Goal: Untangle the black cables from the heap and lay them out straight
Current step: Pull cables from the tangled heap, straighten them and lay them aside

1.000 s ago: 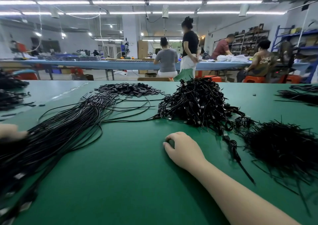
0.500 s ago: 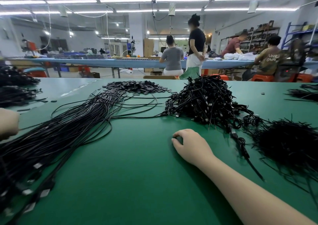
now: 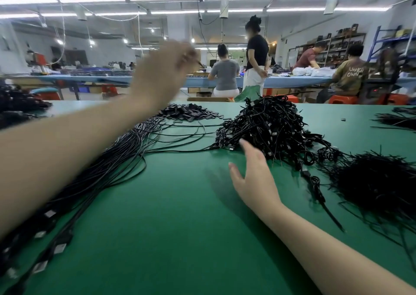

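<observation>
Green bench mat (image 3: 180, 227) carries straightened black cables (image 3: 108, 170) at left and the tangled heap (image 3: 270, 128) right of centre. Right hand (image 3: 252, 177), fingers spread and empty, touches the heap's near edge. Left hand (image 3: 164, 69) is raised and blurred; grip indeterminate. Step: picking the next cable. Next: isolate one strand.

Two hands are in view, the left hand (image 3: 166, 69) and the right hand (image 3: 254, 177). The green tabletop (image 3: 168, 227) carries one tangled heap (image 3: 267, 128), one laid-out bundle of cables (image 3: 108, 170), and one pile of flat black pieces (image 3: 191, 113). Four people sit or stand behind.
</observation>
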A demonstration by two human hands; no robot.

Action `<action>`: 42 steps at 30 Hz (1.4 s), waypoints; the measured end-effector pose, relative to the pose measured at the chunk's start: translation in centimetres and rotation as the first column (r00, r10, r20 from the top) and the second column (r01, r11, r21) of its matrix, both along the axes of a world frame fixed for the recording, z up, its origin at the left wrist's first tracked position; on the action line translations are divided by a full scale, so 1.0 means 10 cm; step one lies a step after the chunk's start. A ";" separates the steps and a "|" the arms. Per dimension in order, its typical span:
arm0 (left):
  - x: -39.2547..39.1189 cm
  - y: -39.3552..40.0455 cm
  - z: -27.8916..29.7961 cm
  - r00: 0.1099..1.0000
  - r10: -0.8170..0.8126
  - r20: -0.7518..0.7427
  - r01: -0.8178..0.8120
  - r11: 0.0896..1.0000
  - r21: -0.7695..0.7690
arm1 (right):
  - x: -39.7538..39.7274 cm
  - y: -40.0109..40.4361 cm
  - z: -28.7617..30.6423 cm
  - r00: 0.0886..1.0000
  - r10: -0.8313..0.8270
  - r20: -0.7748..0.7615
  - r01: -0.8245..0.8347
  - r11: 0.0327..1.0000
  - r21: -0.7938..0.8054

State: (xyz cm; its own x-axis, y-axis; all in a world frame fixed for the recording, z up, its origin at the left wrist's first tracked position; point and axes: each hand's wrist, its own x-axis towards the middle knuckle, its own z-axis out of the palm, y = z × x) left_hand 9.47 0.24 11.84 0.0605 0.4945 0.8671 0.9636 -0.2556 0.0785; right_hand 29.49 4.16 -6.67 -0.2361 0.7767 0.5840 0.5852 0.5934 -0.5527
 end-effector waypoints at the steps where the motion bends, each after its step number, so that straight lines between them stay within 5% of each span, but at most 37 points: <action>1: 0.18 0.04 -0.17 0.993 -0.102 -0.066 0.099 0.994 -0.048 | 0.01 -0.02 0.03 0.990 0.017 -0.141 -0.009 0.998 0.057; 3: 0.69 0.13 -0.66 0.954 -0.267 -0.134 0.235 0.948 -0.213 | 0.06 -0.03 0.10 0.949 0.056 -0.311 -0.007 0.987 0.158; 7: 1.06 0.34 -1.39 0.870 -0.362 0.335 0.449 0.862 -0.235 | 0.17 0.05 0.12 0.942 0.034 -0.334 -0.010 0.997 0.075; 9: 1.06 0.36 -1.55 0.829 -0.349 0.437 0.470 0.858 -0.207 | 0.20 0.13 0.11 0.926 -0.047 -0.374 0.042 0.999 -0.021; 14: 0.69 0.39 -1.83 0.916 -0.145 0.374 0.247 0.938 -0.243 | 0.31 0.26 0.11 0.801 -0.205 -0.563 0.074 0.966 -0.247; 21: 0.33 0.53 -1.85 0.830 0.299 0.472 -0.050 0.881 -0.470 | 0.18 0.17 0.10 0.888 0.004 -0.459 -0.072 0.989 -0.131; 23: 0.30 0.54 -1.79 0.575 0.311 0.757 0.108 0.888 -0.447 | 0.18 0.15 0.05 0.930 0.027 -0.366 -0.071 0.992 -0.107; 25: 0.28 0.52 -1.67 0.152 0.136 0.979 0.333 0.925 -0.181 | 0.18 0.14 0.02 0.957 0.046 -0.288 -0.073 0.994 -0.085; 26: 0.26 0.50 -1.62 0.019 0.057 0.998 0.394 0.917 -0.060 | 0.19 0.13 0.02 0.960 0.056 -0.274 -0.079 0.994 -0.073; 29: 0.15 0.42 -1.43 -0.250 -0.035 0.968 0.477 0.865 0.155 | 0.21 0.12 0.02 0.968 0.076 -0.240 -0.089 0.995 -0.046; 32: -0.03 0.35 -1.23 -0.415 -0.126 0.901 0.497 0.798 0.341 | 0.22 0.12 0.02 0.971 0.145 -0.192 -0.171 0.977 -0.125; 37: -0.08 0.18 -0.80 -0.463 -0.140 0.875 0.661 0.604 0.446 | 0.22 0.18 0.03 0.969 0.172 -0.179 -0.215 0.942 -0.257; 39: -0.04 0.08 -0.65 -0.465 -0.132 0.876 0.776 0.415 0.475 | 0.22 0.20 0.04 0.966 0.163 -0.200 -0.218 0.930 -0.296; 40: -0.01 0.03 -0.58 -0.407 -0.105 0.907 0.866 0.271 0.420 | 0.22 0.20 0.05 0.963 0.152 -0.224 -0.218 0.924 -0.313; 42: 0.10 -0.07 -0.52 -0.072 -0.057 0.996 0.997 -0.012 0.072 | 0.23 0.19 0.07 0.932 0.126 -0.340 -0.245 0.910 -0.335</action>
